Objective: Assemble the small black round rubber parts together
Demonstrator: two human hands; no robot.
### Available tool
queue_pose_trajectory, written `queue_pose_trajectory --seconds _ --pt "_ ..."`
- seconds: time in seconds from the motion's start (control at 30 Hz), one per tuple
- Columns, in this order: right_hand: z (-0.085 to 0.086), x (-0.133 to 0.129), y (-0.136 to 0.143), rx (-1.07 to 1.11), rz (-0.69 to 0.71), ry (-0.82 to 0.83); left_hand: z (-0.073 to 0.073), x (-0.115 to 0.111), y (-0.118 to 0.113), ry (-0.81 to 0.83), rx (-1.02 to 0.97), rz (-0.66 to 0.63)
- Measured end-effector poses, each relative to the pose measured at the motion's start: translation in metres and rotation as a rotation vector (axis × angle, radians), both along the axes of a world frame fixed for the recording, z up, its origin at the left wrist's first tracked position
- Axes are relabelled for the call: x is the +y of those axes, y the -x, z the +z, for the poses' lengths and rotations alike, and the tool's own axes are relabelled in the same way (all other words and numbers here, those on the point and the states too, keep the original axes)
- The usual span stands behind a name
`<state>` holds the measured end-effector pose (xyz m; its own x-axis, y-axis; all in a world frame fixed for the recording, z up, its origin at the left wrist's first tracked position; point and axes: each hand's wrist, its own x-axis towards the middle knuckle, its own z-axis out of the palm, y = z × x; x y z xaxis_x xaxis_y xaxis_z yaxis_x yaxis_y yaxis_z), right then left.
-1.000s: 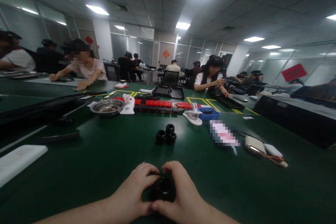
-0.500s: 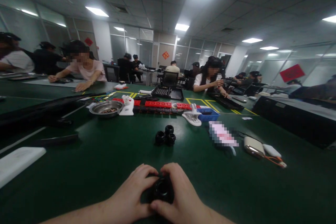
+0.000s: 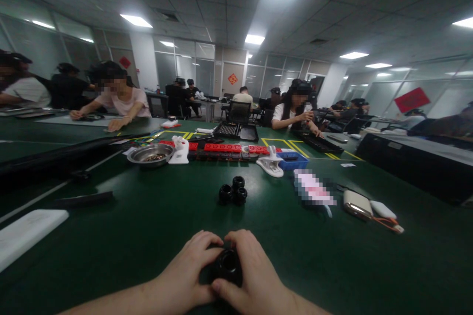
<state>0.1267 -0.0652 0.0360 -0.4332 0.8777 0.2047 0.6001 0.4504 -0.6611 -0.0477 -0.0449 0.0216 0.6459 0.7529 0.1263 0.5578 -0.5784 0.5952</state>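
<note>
Near the front edge of the view, a round black part (image 3: 227, 265) with a hole in its top sits between my two hands. My left hand (image 3: 188, 273) curves round its left side, fingers bent against it. On the other side my right hand (image 3: 254, 273) wraps it, with the thumb across its near face. Whether the part rests on the table is hidden by the hands. Farther forward, three similar black parts (image 3: 232, 191) stand close together on the green table (image 3: 166, 216).
Across the middle lie a metal bowl (image 3: 151, 154) of small pieces, red strips (image 3: 222, 147), white clamps (image 3: 271, 162) and a blue tray (image 3: 293, 161). A power bank (image 3: 357, 204) is at right, a white slab (image 3: 31, 234) at left. People sit across the table.
The black part between my hands has tilted slightly, with its hole showing a little higher. Both hands have hardly moved.
</note>
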Motion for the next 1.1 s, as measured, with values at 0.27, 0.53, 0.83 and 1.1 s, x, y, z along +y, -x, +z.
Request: queue_pose_trajectory --seconds 0.27,0.53,0.83,1.1 --pt "-0.001 -0.003 -0.005 0.147 0.145 -0.012 0.0 -0.001 0.0 -0.014 0.014 -0.01" --pt "-0.001 -0.004 0.002 0.007 -0.072 -0.046 0.004 -0.003 -0.002 -0.002 0.014 0.01" --pt "-0.001 -0.005 0.0 0.154 0.054 -0.037 0.003 -0.002 0.0 -0.006 0.018 -0.004" --pt "-0.003 -0.002 -0.001 0.158 0.174 -0.028 0.005 -0.004 -0.002 -0.005 0.017 0.014"
